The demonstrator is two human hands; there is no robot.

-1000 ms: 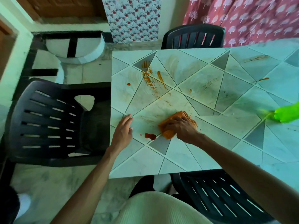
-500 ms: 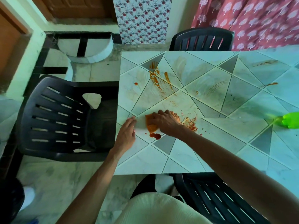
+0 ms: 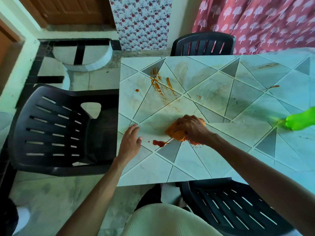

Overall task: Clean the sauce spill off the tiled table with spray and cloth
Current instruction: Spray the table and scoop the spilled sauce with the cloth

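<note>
Knuckles up, our right hand (image 3: 192, 128) curls its fingers over the orange cloth (image 3: 175, 132) and presses it onto the tiled table (image 3: 187, 166). Just beside the cloth, between our two hands, lies a red sauce blob (image 3: 158, 143). Our left hand (image 3: 131, 140) rests flat near the table's left edge, fingers straight and close together, holding nothing. Farther up the tiles we see orange sauce streaks (image 3: 160, 86). A green spray bottle (image 3: 300, 120) lies well apart at the right, blurred. Black chairs (image 3: 56, 128) stand around the table.
</note>
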